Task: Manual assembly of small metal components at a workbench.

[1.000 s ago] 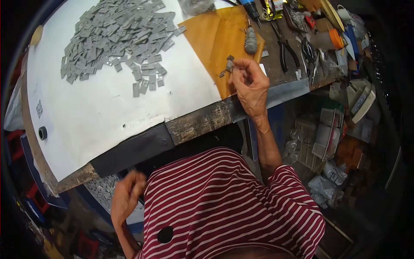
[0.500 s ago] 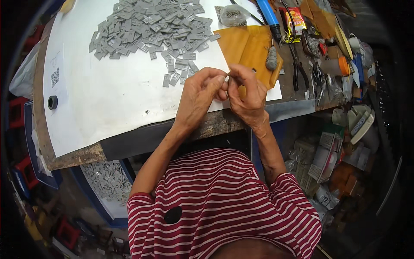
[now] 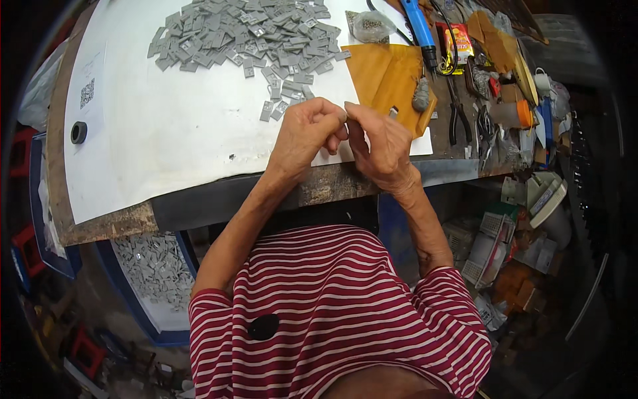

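Note:
Both hands meet just above the near edge of the white-covered table. My left hand (image 3: 302, 133) is closed, thumb and index finger pressed together in a pinch. Against its fingertips come those of my right hand (image 3: 387, 143), also pinched. Whatever lies between the fingertips is too small and covered to make out. Beyond the left hand, several loose grey flat rectangular pieces (image 3: 274, 110) trail from a large heap of the same kind (image 3: 246, 36). To the right of the right hand, a brown-orange sheet (image 3: 379, 70) bears a grey lump (image 3: 421, 95).
A blue-handled tool (image 3: 419, 26), black-handled pliers (image 3: 458, 123) and an orange-capped container (image 3: 525, 114) crowd the right side. A black ring (image 3: 78, 133) sits at the left. Below the table, a blue-rimmed bin (image 3: 179, 338) holds many small grey pieces.
The whole view has shifted slightly. My hands have moved a little left over the table, and the right index finger is straighter. Both hands stay pinched together at the fingertips.

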Motion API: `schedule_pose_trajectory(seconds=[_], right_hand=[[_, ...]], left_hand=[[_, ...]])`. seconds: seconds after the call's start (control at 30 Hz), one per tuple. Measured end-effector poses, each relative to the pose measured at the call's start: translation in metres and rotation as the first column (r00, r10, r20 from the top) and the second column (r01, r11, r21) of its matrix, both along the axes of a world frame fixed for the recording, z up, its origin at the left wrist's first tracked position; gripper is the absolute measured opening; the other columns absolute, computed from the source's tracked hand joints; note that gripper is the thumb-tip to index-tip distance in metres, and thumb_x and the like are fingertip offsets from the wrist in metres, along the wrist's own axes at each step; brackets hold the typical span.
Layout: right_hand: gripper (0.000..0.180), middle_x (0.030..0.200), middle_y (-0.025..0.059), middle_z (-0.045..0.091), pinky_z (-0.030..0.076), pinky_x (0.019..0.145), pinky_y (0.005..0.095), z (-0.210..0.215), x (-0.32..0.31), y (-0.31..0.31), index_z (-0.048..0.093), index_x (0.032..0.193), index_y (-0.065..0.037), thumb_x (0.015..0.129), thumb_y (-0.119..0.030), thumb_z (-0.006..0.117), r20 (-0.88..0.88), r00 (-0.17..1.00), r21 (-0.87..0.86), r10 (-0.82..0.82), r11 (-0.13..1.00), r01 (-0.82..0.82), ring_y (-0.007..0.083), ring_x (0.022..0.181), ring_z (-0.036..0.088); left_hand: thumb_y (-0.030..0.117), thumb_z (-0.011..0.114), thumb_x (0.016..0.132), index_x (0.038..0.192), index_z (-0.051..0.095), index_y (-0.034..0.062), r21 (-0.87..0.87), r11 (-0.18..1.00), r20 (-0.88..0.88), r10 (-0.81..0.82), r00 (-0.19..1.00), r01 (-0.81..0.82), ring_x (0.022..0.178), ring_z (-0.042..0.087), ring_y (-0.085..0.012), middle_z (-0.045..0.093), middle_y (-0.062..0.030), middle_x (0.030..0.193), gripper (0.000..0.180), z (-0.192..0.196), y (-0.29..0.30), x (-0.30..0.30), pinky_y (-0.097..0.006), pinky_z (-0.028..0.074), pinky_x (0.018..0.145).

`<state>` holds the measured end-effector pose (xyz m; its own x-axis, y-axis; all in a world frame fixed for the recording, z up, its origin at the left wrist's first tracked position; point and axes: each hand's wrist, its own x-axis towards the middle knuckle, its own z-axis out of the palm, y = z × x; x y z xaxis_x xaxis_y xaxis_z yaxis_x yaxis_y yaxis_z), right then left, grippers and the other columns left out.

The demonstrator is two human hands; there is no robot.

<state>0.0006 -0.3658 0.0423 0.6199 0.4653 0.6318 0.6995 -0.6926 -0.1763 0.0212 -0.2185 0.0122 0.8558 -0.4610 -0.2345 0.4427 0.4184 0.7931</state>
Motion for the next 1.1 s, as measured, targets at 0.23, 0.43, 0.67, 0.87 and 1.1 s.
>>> schedule_pose_trajectory(seconds=[0.23,0.43,0.67,0.87,1.1], right_hand=[[0.031,0.084,0.0112,0.060,0.049,0.063,0.0238,-0.004,-0.020,0.016,0.048,0.107,0.003,0.077,0.009,0.055,-0.510,0.859,0.467,-0.034,0.828,0.310,0.0148,0.071,0.064],[0.017,0.077,0.0060,0.060,0.046,0.059,0.0210,0.002,-0.019,0.016,0.053,0.099,0.004,0.083,0.000,0.056,-0.748,0.638,0.604,0.183,0.586,0.540,0.0097,0.067,0.060],[0.011,0.069,0.0034,0.058,0.041,0.051,0.0190,-0.006,-0.017,0.015,0.058,0.089,0.003,0.085,-0.007,0.055,-0.785,0.538,0.611,0.308,0.527,0.591,0.0072,0.058,0.054],[0.013,0.068,0.0030,0.058,0.038,0.048,0.0170,-0.010,-0.017,0.017,0.057,0.087,0.002,0.085,-0.010,0.057,-0.814,0.467,0.581,0.346,0.489,0.650,0.0055,0.054,0.051],[0.015,0.068,0.0018,0.057,0.035,0.046,0.0163,-0.015,-0.017,0.016,0.057,0.086,0.002,0.085,-0.013,0.057,-0.723,0.439,0.649,0.533,0.308,0.696,0.0044,0.051,0.046]], left_hand=[[0.011,0.054,0.083,0.080,0.056,-0.0001,-0.222,0.974,-0.193,-0.081,0.978,0.037,0.046,0.045,-0.0074,0.055,-0.0037,0.062,0.012,-0.006,0.010,-0.005,-0.018,0.035,0.042],[0.009,0.054,0.077,0.075,0.056,-0.0018,-0.141,0.989,-0.202,0.004,0.979,-0.034,0.042,0.041,-0.0068,0.053,-0.0043,0.057,0.011,0.001,0.010,-0.007,-0.019,0.032,0.039],[0.009,0.053,0.077,0.072,0.055,-0.0031,-0.023,0.997,-0.133,0.069,0.989,-0.072,0.042,0.039,-0.0059,0.051,-0.0040,0.056,0.013,0.001,0.008,-0.009,-0.019,0.030,0.038],[0.010,0.051,0.081,0.072,0.055,-0.0002,0.015,0.999,-0.137,0.035,0.990,-0.033,0.041,0.037,-0.0048,0.050,-0.0014,0.055,0.014,0.002,0.010,-0.010,-0.019,0.028,0.038],[0.010,0.050,0.082,0.073,0.055,-0.0003,-0.032,0.998,-0.133,0.044,0.990,-0.049,0.042,0.037,-0.0049,0.050,-0.0015,0.055,0.015,-0.004,0.006,-0.013,-0.019,0.028,0.040]])
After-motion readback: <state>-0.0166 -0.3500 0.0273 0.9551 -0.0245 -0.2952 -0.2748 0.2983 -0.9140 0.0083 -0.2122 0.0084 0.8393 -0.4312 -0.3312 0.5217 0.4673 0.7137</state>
